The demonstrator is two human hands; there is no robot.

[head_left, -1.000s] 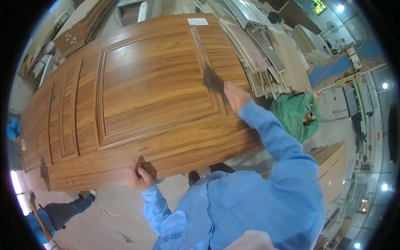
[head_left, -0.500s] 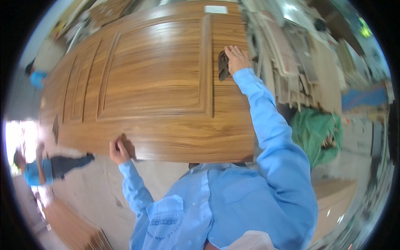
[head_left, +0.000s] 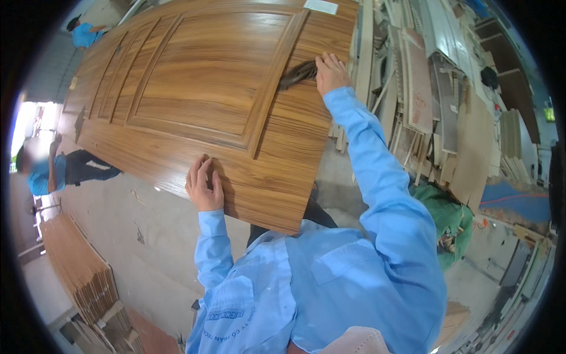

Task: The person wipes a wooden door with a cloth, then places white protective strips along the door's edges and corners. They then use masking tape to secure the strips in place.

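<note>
A wood-grain door panel (head_left: 206, 76) with raised moulded frames lies in front of me. My right hand (head_left: 332, 74) is on its right end, closed on a dark brown cloth (head_left: 299, 73). The cloth trails out to the left, across the moulding's right side, and looks smeared by motion. My left hand (head_left: 204, 184) rests on the door's near border with its fingers stretched out and nothing in them. A white label (head_left: 321, 6) sits at the door's far right corner.
Loose boards and strips (head_left: 415, 88) are piled to the right, with a green sack (head_left: 442, 224) nearer me. At the left, one person (head_left: 44, 171) stands near a stack of brown panels (head_left: 79, 265); another person (head_left: 86, 35) is beyond the door's far left end.
My left hand has moved from the door's near edge onto its surface, its curled fingers now stretched out. The cloth in my right hand has swung out leftward. The view has turned.
</note>
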